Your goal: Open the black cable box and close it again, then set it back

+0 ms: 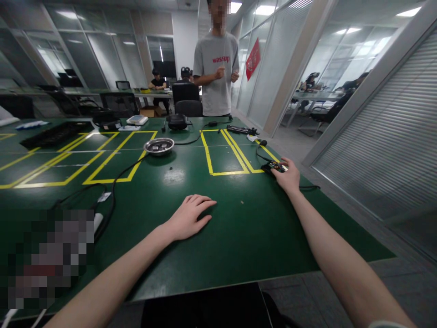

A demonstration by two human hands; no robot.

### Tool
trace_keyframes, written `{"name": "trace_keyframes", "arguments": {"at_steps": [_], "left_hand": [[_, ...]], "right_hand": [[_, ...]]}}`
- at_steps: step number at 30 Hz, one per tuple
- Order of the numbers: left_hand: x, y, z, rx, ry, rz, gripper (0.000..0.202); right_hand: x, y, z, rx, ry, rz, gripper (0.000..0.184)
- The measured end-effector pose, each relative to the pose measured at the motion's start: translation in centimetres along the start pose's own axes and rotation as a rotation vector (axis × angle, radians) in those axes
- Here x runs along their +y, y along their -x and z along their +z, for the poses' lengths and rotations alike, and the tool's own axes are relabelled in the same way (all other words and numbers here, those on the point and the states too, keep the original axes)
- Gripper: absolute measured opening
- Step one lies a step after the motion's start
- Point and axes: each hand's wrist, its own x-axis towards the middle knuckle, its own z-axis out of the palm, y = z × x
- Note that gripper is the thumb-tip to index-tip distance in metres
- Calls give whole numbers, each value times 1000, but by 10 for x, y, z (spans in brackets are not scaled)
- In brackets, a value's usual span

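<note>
My left hand (190,217) lies palm down on the green table (225,246), fingers stretched out and nothing in them. Over at the table's right side, my right hand (289,176) grips the right end of a small black device (269,167), which seems to have a circuit board exposed on top. Its fingers and thumb sit around that end, and part of the device is hidden by them. A thin black cable runs behind the device toward a small round black piece (263,143).
A metal bowl (159,152) with small metal parts stands left of centre. Yellow tape outlines mark the table. Farther back are a black case (176,121), a folded black tripod-like object (242,130) and a black tray (56,134). A person (216,73) stands across the table.
</note>
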Motion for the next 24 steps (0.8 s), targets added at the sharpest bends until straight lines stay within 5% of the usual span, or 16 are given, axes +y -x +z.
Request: {"name": "trace_keyframes", "arguments": {"at_steps": [4,9,16,18,21,24], "left_hand": [[0,1,-1,0,-2,8,39],[-1,1,1,21,-1,18,40],[-1,0,-1,209,-12,63,55],[0,0,-4,180,19,112,47],[1,-1,-6,107,56,116,44],[0,-1,-6,84,-24,83,67]], "right_hand": [[0,-1,-3,-90,158,146,48],[-18,10,-1,-218,141,88,39],[-118,109,2,-993,-462,-619,42],[-137,134,-2,-1149,-573,-781,37],[-146,148,-7,-1108,-625,-882,33],[-141,141,-8,-999,-632,-855,32]]}}
